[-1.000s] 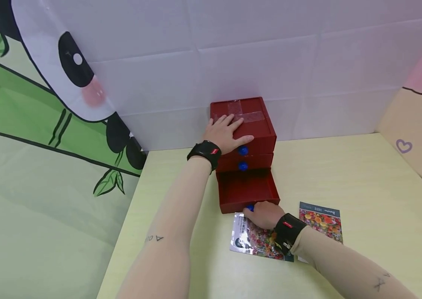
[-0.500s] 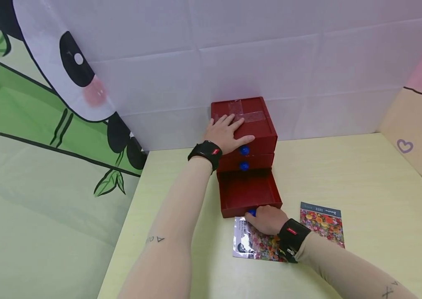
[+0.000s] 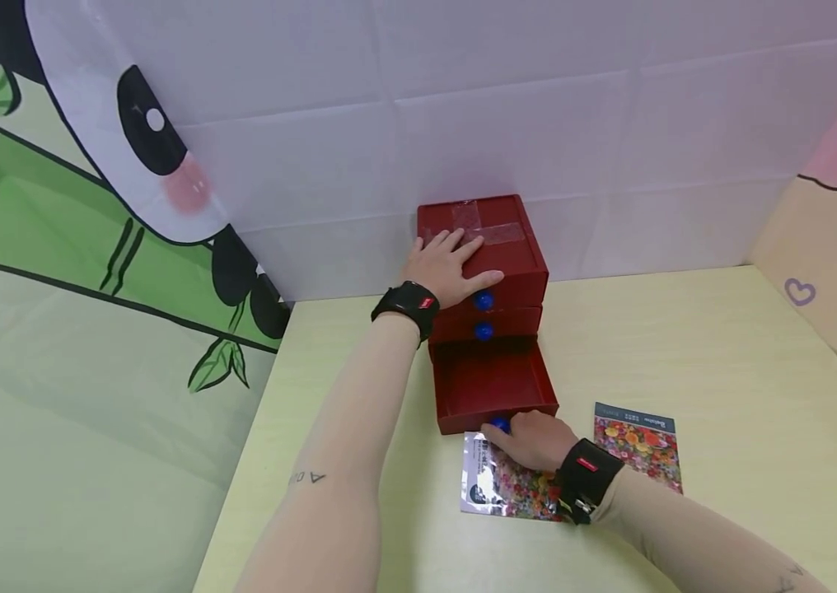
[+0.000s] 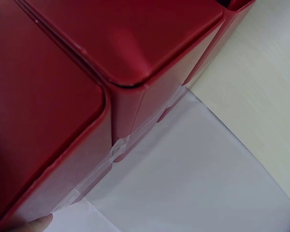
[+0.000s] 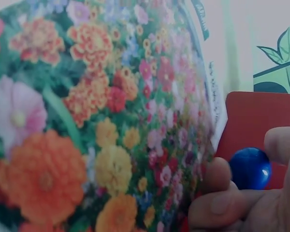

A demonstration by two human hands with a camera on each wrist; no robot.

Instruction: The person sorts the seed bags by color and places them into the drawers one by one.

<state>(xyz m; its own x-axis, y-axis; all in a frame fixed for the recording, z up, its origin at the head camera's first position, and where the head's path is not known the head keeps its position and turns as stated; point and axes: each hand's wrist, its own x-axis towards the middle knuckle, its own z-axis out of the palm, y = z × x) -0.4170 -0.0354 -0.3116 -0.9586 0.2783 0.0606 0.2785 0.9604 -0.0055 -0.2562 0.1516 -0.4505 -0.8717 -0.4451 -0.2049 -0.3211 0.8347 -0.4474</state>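
A small red drawer cabinet (image 3: 530, 247) stands against the back wall, with clear tape over its top. My left hand (image 3: 442, 270) rests spread on that top, near its left edge. The bottom drawer (image 3: 493, 383) is pulled out, its inside bare. At the drawer's front, my right hand (image 3: 537, 441) pinches the round blue knob (image 5: 250, 168) between thumb and fingers, as the right wrist view shows. Two upper drawers with blue knobs (image 3: 483, 331) are closed. Beneath the right hand lies a flower-printed packet (image 3: 488, 486), partly covered by the hand and wristband.
Another flower packet (image 3: 637, 436) lies to the right, partly behind the right forearm. The pale wooden table (image 3: 685, 338) meets a printed cloth wall (image 3: 300, 156) at the back. In the left wrist view the cabinet's side (image 4: 150, 108) stands close to that cloth.
The bottom drawer has come slightly farther out toward me, the right hand moving with its knob. In the last half second it has hardly moved. My left hand stays on the cabinet top.
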